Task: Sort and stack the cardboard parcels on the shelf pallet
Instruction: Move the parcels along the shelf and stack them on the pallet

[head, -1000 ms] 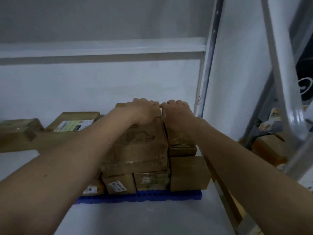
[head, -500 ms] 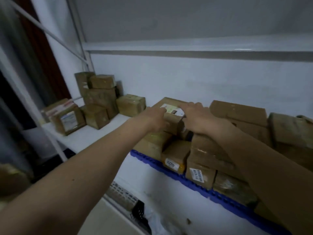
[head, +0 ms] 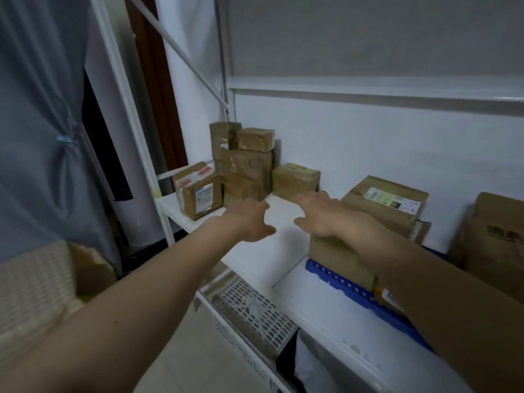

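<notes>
Both arms reach out over the white shelf (head: pixel 255 251). My left hand (head: pixel 249 219) hovers open above bare shelf, holding nothing. My right hand (head: pixel 317 214) is open too, fingers spread, just in front of a small brown parcel (head: pixel 296 181). A loose group of cardboard parcels (head: pixel 243 165) stands at the shelf's far left corner, with a taped, labelled parcel (head: pixel 198 191) in front of it. On the right, stacked parcels (head: pixel 388 205) rest on the blue pallet (head: pixel 348 287), partly hidden by my right forearm.
A larger carton (head: pixel 499 239) sits at the right edge. White shelf uprights and a diagonal brace (head: pixel 175 49) rise on the left beside a grey curtain (head: pixel 37 123). A white perforated crate (head: pixel 252 313) sits on the level below. Another shelf board (head: pixel 368 89) runs overhead.
Both hands have left the stacked parcels on the pallet and moved left, opening over the bare shelf toward the loose parcels. My view has swung left.
</notes>
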### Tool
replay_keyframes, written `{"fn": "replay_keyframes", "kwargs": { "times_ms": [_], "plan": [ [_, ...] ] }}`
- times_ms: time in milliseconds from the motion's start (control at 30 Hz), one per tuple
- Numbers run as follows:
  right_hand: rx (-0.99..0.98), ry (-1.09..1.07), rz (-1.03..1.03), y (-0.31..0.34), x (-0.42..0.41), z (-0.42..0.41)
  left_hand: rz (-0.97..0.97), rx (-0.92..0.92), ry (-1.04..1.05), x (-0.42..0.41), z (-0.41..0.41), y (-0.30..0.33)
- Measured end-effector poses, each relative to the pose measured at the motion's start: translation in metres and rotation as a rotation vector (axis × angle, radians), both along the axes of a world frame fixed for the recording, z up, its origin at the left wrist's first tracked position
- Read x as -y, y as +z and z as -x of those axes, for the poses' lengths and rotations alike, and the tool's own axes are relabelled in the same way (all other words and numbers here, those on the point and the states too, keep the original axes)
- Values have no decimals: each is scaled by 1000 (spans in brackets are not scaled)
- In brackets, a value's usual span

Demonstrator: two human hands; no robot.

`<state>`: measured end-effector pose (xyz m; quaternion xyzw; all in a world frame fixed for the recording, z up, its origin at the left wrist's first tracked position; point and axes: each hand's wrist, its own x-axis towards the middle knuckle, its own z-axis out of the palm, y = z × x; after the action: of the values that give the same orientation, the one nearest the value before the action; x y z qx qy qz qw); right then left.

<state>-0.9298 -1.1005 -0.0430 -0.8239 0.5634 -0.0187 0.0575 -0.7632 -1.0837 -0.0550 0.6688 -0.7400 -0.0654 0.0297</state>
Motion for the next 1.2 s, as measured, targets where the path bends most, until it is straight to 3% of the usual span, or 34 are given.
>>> {"fn": "replay_keyframes", "kwargs": {
  "times_ms": [467,867,1200],
  "plan": [
    [52,39,-110,-46,23,-203,-93,-18,44,15,-194,-35],
    [56,57,-65,-70,93,-276,-59,-111,47,67,-269,-62],
    [73,-20,-85,-98,202,-306,-147,6,124,168,-330,-87]
  ]
}}
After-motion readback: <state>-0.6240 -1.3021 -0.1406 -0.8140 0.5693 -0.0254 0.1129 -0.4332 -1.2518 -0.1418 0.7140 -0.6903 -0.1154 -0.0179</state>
